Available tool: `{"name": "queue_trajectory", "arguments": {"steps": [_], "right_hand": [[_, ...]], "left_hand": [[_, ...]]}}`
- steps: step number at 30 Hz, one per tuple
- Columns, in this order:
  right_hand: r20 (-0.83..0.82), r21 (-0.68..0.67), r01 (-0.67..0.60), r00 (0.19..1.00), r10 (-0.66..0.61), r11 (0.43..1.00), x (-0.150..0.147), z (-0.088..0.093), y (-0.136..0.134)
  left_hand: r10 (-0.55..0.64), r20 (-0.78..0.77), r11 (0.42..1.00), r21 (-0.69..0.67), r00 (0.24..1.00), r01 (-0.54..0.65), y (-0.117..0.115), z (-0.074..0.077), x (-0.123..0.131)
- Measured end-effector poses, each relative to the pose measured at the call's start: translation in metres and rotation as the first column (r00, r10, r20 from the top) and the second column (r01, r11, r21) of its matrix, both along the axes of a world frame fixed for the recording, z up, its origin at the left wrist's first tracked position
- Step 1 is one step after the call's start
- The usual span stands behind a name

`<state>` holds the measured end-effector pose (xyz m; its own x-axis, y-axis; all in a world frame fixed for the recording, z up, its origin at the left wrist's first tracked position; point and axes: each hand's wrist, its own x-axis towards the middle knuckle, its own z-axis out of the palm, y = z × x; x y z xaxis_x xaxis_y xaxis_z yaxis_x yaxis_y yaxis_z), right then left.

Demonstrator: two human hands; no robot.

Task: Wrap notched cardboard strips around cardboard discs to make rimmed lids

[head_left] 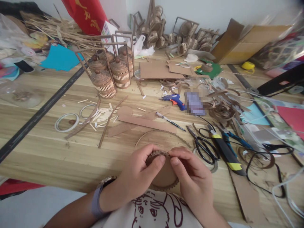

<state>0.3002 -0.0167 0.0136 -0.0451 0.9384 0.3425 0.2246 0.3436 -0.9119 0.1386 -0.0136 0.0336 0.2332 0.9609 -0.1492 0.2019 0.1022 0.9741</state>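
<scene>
Cardboard disc (163, 175) held up between both hands, over the near edge of the wooden table (83, 166) and just in front of the printed shirt (153, 212). Round piece, so no long axis to speak of; its flat face turns up toward the wearer. A ridged strip (155, 153) runs around its edge, following the curve, with the ridges showing at the far side and again along the near rim.

Left hand (139, 175) clamped on the far-left rim: thumb lies across the near side, pointing right and away, fingers bent behind. Right hand (196, 179) pinches at the far-right rim, thumb and forefinger together on the strip. The two thumb tips sit near each other, apart by a small gap. Most of the disc lies on the wearer's side of the grip, between the palms; only the far edge is at the fingertips.

Just past the hands, a thin strip (163, 130) arcs over the table, bulging away from the wearer; cannot tell whether it joins the one on the disc. Beyond that, flat cardboard pieces (147, 123) and a pen (171, 121), its tip end unclear. Scissors (205, 148) and a utility knife (225, 152) lie to the right.
</scene>
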Motion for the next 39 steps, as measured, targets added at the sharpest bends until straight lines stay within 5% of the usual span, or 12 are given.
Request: {"name": "queue_trajectory", "arguments": {"steps": [15,31,36,39], "right_hand": [[0.090,0.076,-0.040,0.995,0.033,0.996,-0.003,0.010,0.001],[0.287,0.101,-0.217,0.941,0.181,0.971,0.001,0.026,0.011],[0.165,0.006,-0.222,0.962,0.218,0.975,0.007,0.016,0.008],[-0.011,-0.073,-0.111,0.994,0.111,0.991,0.009,0.004,0.003]], "left_hand": [[0.012,0.021,0.999,-0.041,1.000,-0.012,-0.003,0.005,0.003],[-0.053,-0.001,0.997,-0.063,0.999,0.053,-0.005,0.004,0.003],[0.000,0.015,0.998,-0.058,1.000,0.001,0.000,0.005,0.000],[0.045,-0.004,0.998,-0.052,0.999,-0.045,0.004,0.006,-0.003]]}}
